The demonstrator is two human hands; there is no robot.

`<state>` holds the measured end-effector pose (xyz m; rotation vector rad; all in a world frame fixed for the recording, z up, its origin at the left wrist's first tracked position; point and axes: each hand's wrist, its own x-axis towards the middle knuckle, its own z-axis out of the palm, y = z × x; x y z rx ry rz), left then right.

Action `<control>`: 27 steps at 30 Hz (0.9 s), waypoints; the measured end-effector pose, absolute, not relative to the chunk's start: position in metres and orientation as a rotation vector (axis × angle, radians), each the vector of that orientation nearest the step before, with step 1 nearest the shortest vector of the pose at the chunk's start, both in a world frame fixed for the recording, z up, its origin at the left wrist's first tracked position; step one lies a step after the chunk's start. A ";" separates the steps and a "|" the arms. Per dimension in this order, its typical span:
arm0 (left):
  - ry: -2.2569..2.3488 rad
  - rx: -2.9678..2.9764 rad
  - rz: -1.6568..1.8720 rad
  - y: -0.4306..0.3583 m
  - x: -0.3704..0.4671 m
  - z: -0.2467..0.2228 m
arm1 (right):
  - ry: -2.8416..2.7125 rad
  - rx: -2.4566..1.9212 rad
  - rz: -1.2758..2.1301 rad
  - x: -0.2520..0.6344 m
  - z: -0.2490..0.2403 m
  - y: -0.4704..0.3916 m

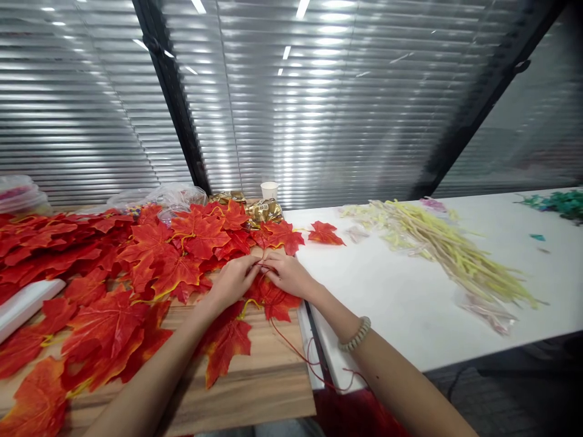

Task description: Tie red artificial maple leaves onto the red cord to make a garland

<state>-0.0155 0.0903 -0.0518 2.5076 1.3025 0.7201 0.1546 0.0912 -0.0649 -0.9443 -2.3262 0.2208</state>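
Note:
My left hand [235, 278] and my right hand [288, 274] meet above the wooden table, fingertips pinched together on a thin red cord [291, 345]. The cord's loose end trails down to the right, over the gap between the tables. Under my hands lie red maple leaves [276, 297] of artificial make with yellow stems. Another maple leaf [228, 349] rests below my left hand. Whether the cord is knotted between my fingers is too small to tell. A beaded bracelet [355, 335] circles my right wrist.
A large heap of red leaves [104, 243] covers the wooden table [273, 388]. Gold packets [265, 211] and a paper cup [269, 190] stand behind. On the white table [378, 321] lie yellow strips [455, 249] and green pieces [562, 203]. Blinds rise at the back.

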 end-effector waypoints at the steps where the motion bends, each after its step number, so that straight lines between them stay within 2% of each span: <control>1: 1.306 2.509 0.718 0.090 -0.016 -0.052 | -2.328 -0.943 0.219 0.155 -0.065 0.091; 27: 1.307 2.520 0.716 0.091 -0.016 -0.053 | -2.331 -0.940 0.204 0.154 -0.067 0.092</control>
